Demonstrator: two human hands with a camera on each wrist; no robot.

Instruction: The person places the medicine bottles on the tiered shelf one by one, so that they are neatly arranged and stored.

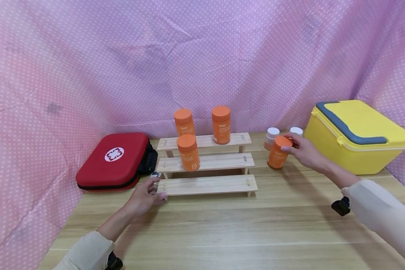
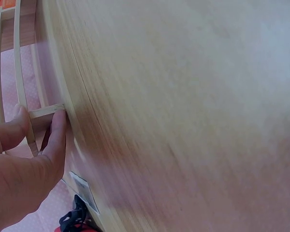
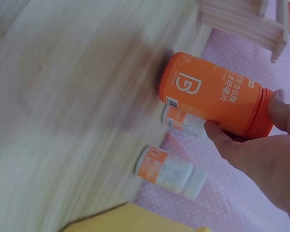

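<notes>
My left hand (image 1: 143,197) pinches the left end of the lowest step of a three-step wooden display rack (image 1: 207,186); the left wrist view shows thumb and fingers at that end's leg (image 2: 47,111). On the right, my right hand (image 1: 307,155) grips an orange pill bottle (image 1: 276,155) near its cap. Its printed label shows in the right wrist view; I cannot tell whether its base touches the table. One orange bottle (image 1: 190,159) stands on the middle step. Two more, a left one (image 1: 185,126) and a right one (image 1: 221,129), stand on the top step.
Two white-capped small bottles, one nearer (image 1: 272,137) and one partly hidden (image 1: 296,131), stand behind my right hand. A yellow box (image 1: 344,150) with a grey handle is at right, a red first-aid case (image 1: 116,161) at left. Pink dotted cloth (image 1: 202,67) hangs behind the wooden table (image 1: 216,232).
</notes>
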